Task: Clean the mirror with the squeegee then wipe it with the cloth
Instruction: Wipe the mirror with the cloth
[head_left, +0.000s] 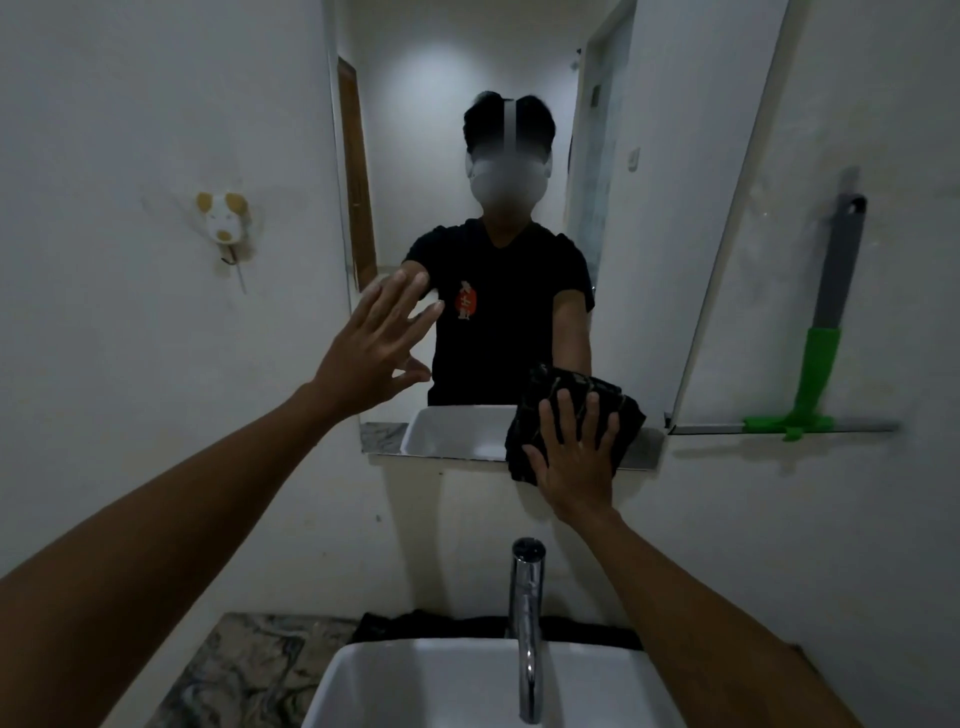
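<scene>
Cloth (574, 415) meets glass at the lower right corner of the mirror (483, 156), pressed flat under my right hand (574, 467), whose fingers lie spread across the dark folded fabric rather than clenched round it; the cloth's lower edge overhangs the mirror's bottom rim onto the wall. My left hand (376, 348) is open and empty, fingers splayed at the mirror's left edge, apparently bracing there, though I cannot tell if the fingertips touch the glass. The squeegee (826, 332) hangs on the wall to the right of the mirror, handle up and long axis near vertical, blade lowermost, well apart from both hands; I judge its part done and the wipe under way. Unwiped glass lies up and to the left of the cloth, so the right hand, the nearer one, should carry it that way. Below, the tap (527, 623) and basin (363, 675) stand near.
</scene>
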